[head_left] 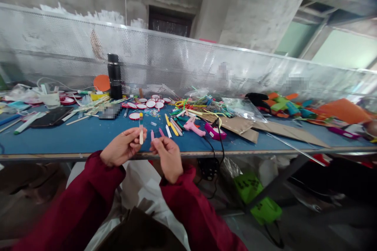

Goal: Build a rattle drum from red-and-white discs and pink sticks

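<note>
My left hand [122, 147] pinches a pale craft stick [141, 128] with a yellow tip, held upright over the front edge of the blue table [73, 137]. Close beside it, my right hand [168, 156] has its fingers closed on a small pink stick [152, 135] that pokes up from them. Both hands hover just in front of my lap, in dark red sleeves. More coloured sticks [172, 127] lie on the table just beyond the hands.
A pink glue gun [194, 128] lies right of the sticks, its cord running off the edge. Red-and-white round pieces [147, 104], a black bottle [114, 76], a white cup [51, 99], cardboard [250, 127], plastic bags and craft scraps crowd the table. A perforated metal screen stands behind.
</note>
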`<act>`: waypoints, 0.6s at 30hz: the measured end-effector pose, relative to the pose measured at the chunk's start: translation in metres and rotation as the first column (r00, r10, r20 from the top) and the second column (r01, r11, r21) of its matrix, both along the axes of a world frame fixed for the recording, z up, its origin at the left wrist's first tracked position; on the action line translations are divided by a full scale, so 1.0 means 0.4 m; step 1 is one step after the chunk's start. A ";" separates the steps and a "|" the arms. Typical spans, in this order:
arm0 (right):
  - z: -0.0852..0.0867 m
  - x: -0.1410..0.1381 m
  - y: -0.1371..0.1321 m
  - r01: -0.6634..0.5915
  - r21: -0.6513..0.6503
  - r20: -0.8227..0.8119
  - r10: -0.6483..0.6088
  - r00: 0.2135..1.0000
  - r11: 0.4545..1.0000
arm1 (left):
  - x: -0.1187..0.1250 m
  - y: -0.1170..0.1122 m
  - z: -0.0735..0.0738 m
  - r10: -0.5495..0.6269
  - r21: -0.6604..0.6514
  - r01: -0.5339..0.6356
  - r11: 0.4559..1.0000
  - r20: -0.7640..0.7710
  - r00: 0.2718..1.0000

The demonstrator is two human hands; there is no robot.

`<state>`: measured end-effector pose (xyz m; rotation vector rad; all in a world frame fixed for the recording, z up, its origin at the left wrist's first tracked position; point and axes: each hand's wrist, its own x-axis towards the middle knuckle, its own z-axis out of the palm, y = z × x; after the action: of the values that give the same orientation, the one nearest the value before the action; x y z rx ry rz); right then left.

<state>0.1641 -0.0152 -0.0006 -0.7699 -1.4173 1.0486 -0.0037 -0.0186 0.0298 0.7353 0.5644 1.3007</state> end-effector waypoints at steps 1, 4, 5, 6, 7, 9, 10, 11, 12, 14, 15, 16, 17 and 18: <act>0.010 0.032 0.026 0.116 0.136 0.118 -0.132 0.984 0.984 | -0.007 0.007 0.009 0.023 0.011 -0.023 1.000 0.010 1.000; 0.042 0.134 0.115 0.397 0.526 0.353 -0.618 0.703 0.752 | -0.026 0.034 0.028 0.055 0.038 -0.056 0.998 0.026 0.998; 0.051 0.164 0.142 0.413 0.602 0.422 -0.711 0.562 0.683 | -0.030 0.044 0.031 0.061 0.043 -0.062 0.997 0.027 0.998; 0.058 0.189 0.167 0.413 0.649 0.490 -0.767 0.415 0.638 | -0.034 0.054 0.033 0.067 0.047 -0.068 0.997 0.023 0.997; 0.064 0.208 0.188 0.424 0.672 0.545 -0.793 0.271 0.607 | -0.036 0.063 0.035 0.072 0.051 -0.072 0.996 0.019 0.997; 0.068 0.232 0.219 0.443 0.672 0.645 -0.763 0.042 0.593 | -0.038 0.076 0.035 0.070 0.060 -0.071 0.996 0.018 0.997; 0.067 0.237 0.230 0.452 0.657 0.689 -0.724 -0.033 0.603 | -0.039 0.081 0.034 0.066 0.066 -0.067 0.996 0.020 0.998; 0.065 0.240 0.239 0.460 0.637 0.725 -0.684 -0.084 0.619 | -0.039 0.084 0.033 0.063 0.075 -0.064 0.995 0.021 0.998; 0.062 0.241 0.246 0.464 0.619 0.752 -0.649 -0.116 0.634 | -0.040 0.086 0.032 0.058 0.086 -0.060 0.994 0.016 0.998; 0.055 0.240 0.259 0.471 0.596 0.780 -0.609 -0.146 0.650 | -0.044 0.088 0.029 0.053 0.109 -0.052 0.993 -0.013 0.998; 0.053 0.240 0.264 0.477 0.590 0.786 -0.598 -0.155 0.651 | -0.047 0.089 0.028 0.052 0.118 -0.048 0.992 -0.035 0.998; 0.052 0.240 0.269 0.483 0.587 0.790 -0.590 -0.166 0.650 | -0.050 0.090 0.026 0.049 0.124 -0.042 0.991 -0.058 0.997; 0.052 0.240 0.274 0.488 0.584 0.794 -0.581 -0.178 0.648 | -0.053 0.091 0.025 0.046 0.127 -0.035 0.991 -0.080 0.996; 0.053 0.240 0.277 0.492 0.582 0.797 -0.573 -0.190 0.647 | -0.057 0.093 0.024 0.044 0.130 -0.030 0.991 -0.100 0.994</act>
<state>0.2601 0.0956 0.0206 -2.0847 -1.7940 -0.5315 -0.0264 0.0186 0.0396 0.9058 0.5829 1.3486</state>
